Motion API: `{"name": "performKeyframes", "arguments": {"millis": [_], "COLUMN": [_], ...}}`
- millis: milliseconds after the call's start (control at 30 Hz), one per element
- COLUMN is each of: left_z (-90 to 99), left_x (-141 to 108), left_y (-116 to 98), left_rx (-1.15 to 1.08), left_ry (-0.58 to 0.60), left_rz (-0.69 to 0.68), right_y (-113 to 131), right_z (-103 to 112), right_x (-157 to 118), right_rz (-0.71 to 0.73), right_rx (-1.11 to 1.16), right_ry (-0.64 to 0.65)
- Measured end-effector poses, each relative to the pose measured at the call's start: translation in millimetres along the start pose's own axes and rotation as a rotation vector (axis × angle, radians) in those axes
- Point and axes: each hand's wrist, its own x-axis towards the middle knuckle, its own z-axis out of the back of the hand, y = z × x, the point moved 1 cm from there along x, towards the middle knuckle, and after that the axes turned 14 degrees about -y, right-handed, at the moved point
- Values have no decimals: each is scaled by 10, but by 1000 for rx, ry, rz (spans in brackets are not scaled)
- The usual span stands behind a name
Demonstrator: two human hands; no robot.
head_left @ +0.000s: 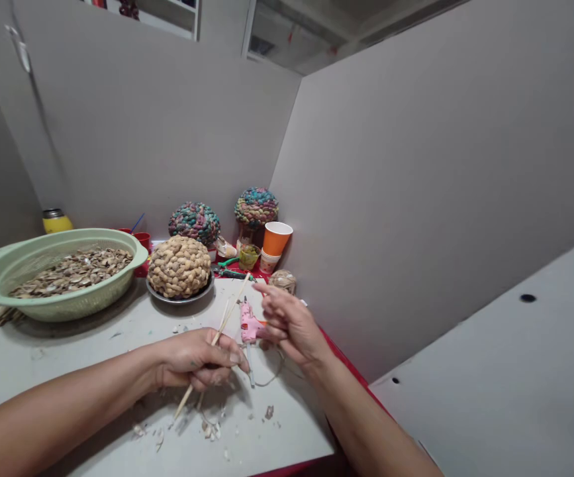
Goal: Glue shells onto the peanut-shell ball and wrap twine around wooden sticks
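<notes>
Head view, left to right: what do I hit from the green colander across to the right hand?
Green colander → left hand holding a thin stick → pink glue gun → right hand.

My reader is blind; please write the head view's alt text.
A person's left hand holds a thin stick; the right hand is beside a pink glue gun. Behind are a knobbly tan ball and a green colander of shells.

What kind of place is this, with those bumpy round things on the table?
It looks like a craft corner, maybe a small workshop: there's a pink glue gun, a thin stick in the left hand, and bumpy, multicoloured balls at the back.
</notes>
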Motion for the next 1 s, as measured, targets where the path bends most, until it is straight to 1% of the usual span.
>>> {"name": "performKeyframes", "arguments": {"millis": [67,100,133,200,267,333,433,500,600,700,800,900,1000], "left_z": [-56,-71,-76,-56,-5,64,171,247,377,514,611,621,572], "left_x": [31,40,43,31,-7,-76,-240,-376,-574,-729,-865,-1025,-1187], "left_y": [35,53,70,103,132,151,147,116,42,-12,-22,-4,17], "left_rx": [-10,-14,-15,-13,2,41,135,169,195,325,430,490,563], "left_ry": [47,56,54,37,12,-10,-8,-51,-152,-225,-265,-297,-362], "left_rz": [32,44,52,61,56,17,-70,-112,-158,-154,-106,-53,-19], "right_y": [-130,-183,-223,-264,-261,-232,-187,-173,-175,-191,-207,-219,-232], "right_z": [-165,-229,-277,-316,-286,-213,-92,-40,-13,-18,-28,-40,-51], "right_x": [-11,-12,-6,26,85,160,264,307,320,284,233,202,194], "right_rz": [-85,-101,-103,-77,-37,9,66,74,51,25,1,-29,-58], "right_rx": [-41,-61,-74,-60,-1,68,150,187,215,223,210,185,164], "right_ry": [107,138,148,109,38,-23,-83,-103,-100,-79,-50,-17,10]}}
